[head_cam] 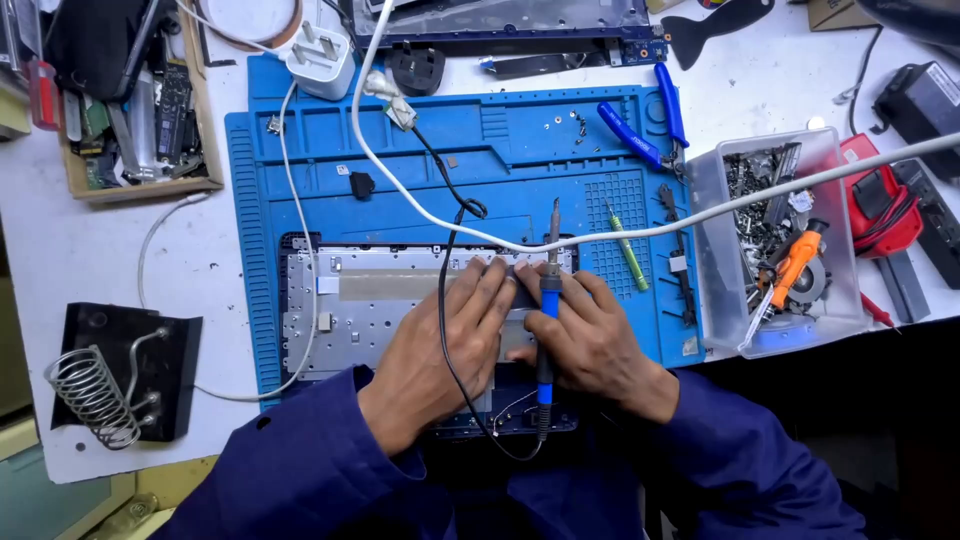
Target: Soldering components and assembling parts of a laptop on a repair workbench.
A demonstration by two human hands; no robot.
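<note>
Hands meet at frame centre on the silver keyboard backplate [400,310], which lies flat on the blue mat [480,140]. Left hand [440,345] presses down, fingers spread, gripping nothing; right hand [590,335] curls around the blue soldering iron [547,330], tip pointing away, seemingly for steadiness.

A clear plastic box [700,200] of metal bits stands just right of the blue mat [520,140], a brown cardboard box [835,12] lies far beyond the mat's right corner, and a shallow wooden tray [140,187] sits just left of it.
</note>
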